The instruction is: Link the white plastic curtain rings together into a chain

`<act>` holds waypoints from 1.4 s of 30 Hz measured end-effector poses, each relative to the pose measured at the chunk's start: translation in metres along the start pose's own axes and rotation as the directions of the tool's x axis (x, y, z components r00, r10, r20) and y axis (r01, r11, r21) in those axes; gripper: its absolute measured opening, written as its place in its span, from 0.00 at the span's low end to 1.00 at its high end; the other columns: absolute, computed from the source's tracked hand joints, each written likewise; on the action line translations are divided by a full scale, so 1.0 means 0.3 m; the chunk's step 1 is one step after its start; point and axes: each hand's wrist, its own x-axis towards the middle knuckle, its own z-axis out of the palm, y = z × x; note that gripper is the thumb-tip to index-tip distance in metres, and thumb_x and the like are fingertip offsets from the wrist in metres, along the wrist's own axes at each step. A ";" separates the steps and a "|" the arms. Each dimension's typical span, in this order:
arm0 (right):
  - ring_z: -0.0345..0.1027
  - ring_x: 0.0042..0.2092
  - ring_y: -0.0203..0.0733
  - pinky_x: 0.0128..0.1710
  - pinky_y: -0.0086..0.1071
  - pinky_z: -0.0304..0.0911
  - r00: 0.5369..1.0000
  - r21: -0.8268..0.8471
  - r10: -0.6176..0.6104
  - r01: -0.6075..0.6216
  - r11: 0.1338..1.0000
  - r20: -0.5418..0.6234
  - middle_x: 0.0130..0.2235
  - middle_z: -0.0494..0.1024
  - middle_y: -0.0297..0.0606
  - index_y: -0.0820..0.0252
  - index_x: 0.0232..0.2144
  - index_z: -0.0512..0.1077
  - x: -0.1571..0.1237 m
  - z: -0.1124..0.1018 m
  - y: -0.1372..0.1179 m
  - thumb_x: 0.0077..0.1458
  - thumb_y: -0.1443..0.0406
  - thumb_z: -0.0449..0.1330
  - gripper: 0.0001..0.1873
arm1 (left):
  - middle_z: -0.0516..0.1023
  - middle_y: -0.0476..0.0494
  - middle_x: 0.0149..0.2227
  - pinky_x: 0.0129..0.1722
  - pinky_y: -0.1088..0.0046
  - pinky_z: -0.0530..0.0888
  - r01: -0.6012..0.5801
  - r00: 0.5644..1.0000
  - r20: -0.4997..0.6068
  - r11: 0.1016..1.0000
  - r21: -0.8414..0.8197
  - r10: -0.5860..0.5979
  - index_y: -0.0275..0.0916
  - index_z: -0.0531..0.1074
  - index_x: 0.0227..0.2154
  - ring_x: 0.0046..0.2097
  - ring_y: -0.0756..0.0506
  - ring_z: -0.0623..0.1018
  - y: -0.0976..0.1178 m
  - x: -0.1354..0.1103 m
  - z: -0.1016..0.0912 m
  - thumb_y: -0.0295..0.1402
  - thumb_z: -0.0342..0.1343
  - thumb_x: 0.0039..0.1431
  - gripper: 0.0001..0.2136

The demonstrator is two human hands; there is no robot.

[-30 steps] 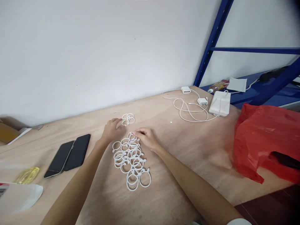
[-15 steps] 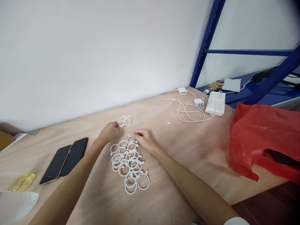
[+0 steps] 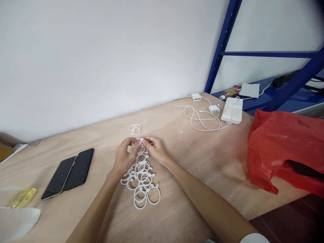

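Well apart: white rings (image 3: 140,171), red bag (image 3: 288,141).

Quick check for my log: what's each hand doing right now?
Left hand: closed, apparently pinching a white ring.
Right hand: closed in a pinch, apparently on a ring too; which one cannot be told.

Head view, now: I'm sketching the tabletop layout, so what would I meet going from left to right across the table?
Yellow coil → two dark phones → left hand → right hand → white multi-port charger → white plug adapter → white box → red plastic bag.
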 end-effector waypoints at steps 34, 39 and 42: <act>0.65 0.33 0.36 0.34 0.30 0.60 0.996 -0.128 -0.047 0.057 0.990 0.079 0.30 0.74 0.35 0.58 0.24 0.78 -0.011 -0.007 -0.010 0.45 0.67 0.63 0.03 | 0.74 0.35 0.47 0.48 0.65 0.71 0.144 0.983 0.067 0.941 0.305 -0.172 0.33 0.72 0.46 0.44 0.41 0.76 -0.214 0.214 0.048 0.37 0.54 0.52 0.20; 0.65 0.33 0.36 0.34 0.30 0.60 0.996 -0.146 -0.056 0.065 0.987 0.066 0.30 0.74 0.35 0.59 0.25 0.77 -0.007 -0.008 0.000 0.45 0.68 0.61 0.04 | 0.75 0.36 0.44 0.49 0.62 0.70 0.130 0.985 0.067 0.940 0.315 -0.158 0.35 0.74 0.40 0.45 0.40 0.75 -0.222 0.218 0.069 0.37 0.50 0.55 0.15; 0.66 0.34 0.36 0.36 0.31 0.62 0.999 -0.137 -0.037 0.035 0.990 -0.015 0.33 0.74 0.36 0.59 0.32 0.77 -0.004 -0.005 0.008 0.45 0.69 0.59 0.10 | 0.75 0.38 0.41 0.47 0.63 0.71 0.092 0.991 0.069 0.948 0.304 -0.118 0.36 0.73 0.37 0.42 0.42 0.75 -0.185 0.202 0.031 0.37 0.50 0.55 0.12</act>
